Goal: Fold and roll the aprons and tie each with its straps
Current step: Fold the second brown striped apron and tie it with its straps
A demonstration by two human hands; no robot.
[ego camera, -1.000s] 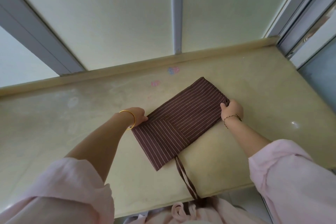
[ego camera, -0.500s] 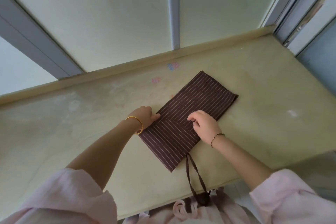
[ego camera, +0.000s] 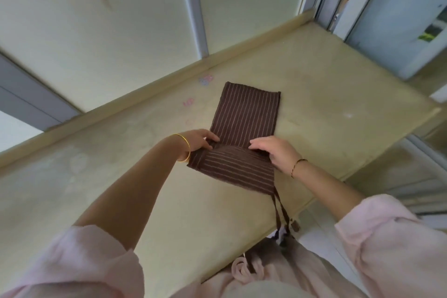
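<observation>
A brown apron with thin pale stripes (ego camera: 246, 113) lies folded into a long strip on the beige counter (ego camera: 121, 176). Its near end is lifted and turned over towards the far end. My left hand (ego camera: 200, 141) grips the left edge of that turned part, and my right hand (ego camera: 273, 150) grips the right edge. Two brown straps (ego camera: 279, 208) trail from the apron's near right corner over the counter's front edge.
A raised lip (ego camera: 145, 94) runs along the back of the counter under frosted window panels. Small pink and blue stickers (ego camera: 205, 79) sit on the counter near the apron's far end. The counter ends at the right beside a metal door frame (ego camera: 324, 7).
The camera view has swung, so the apron now points away from me. My right hand moved from the apron's middle to its right edge, and both hands have raised the near end into a fold.
</observation>
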